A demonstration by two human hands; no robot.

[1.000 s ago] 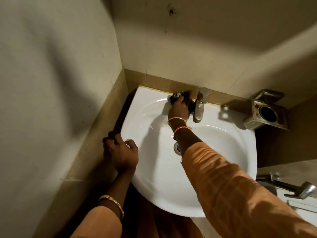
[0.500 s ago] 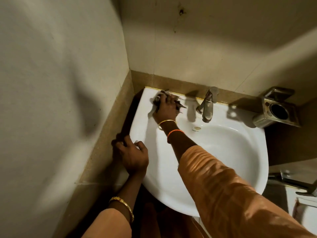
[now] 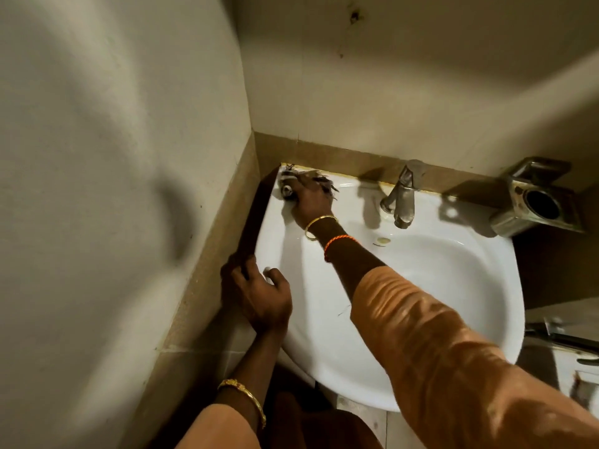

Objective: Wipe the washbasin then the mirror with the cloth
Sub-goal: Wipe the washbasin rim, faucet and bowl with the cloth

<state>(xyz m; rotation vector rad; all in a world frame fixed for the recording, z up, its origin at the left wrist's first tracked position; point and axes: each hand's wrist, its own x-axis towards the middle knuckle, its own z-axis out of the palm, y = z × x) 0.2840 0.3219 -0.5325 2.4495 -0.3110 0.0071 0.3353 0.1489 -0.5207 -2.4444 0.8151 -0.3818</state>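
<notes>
- head view: cream walls meet in a corner at upper centre of the frame, with the white washbasin fitted below and a tap at its back edge.
- right hand, fingers curled, presses the dark cloth into the basin's upper-left corner, likely to scrub that rim.
- left hand clasps the basin's left edge, seemingly bracing; it is well apart from the cloth.
- no mirror in view.
</notes>
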